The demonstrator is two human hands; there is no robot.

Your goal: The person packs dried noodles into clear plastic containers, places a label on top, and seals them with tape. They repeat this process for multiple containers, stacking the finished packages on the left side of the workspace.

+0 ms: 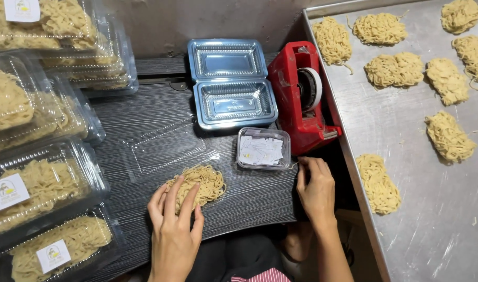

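The left hand (173, 219) is lying palm down on a nest of yellow noodles (196, 185), fingers spread and pressing on its near side rather than closing around it. The noodle nest is sitting on the dark wood-grain tabletop (249, 201), partly on the edge of a flat clear plastic lid (163, 149) that is lying just behind it.

The right hand (316, 189) is resting at the right edge of the tabletop, fingers loosely curled and pointing toward a small clear tub of white paper labels (263, 149). Its fingertips are sitting just beside the tub's near right corner; it seems to be pinching something thin there, but the view is too small to be sure, so I cannot tell whether it is grasping anything.

Behind the tub, an empty hinged plastic container (231, 83) is lying open, lid part farther away and tray part nearer. Just to its right, a red tape dispenser (300, 99) is standing against the rim of a large metal tray (406, 156), which is carrying many separate noodle portions (449, 137) spread well apart; one portion (378, 183) is lying nearest the right hand.

Along the left side, closed clear boxes filled with noodles (38, 183) are being kept in stacks, several of them bearing small white stickers on their lids.
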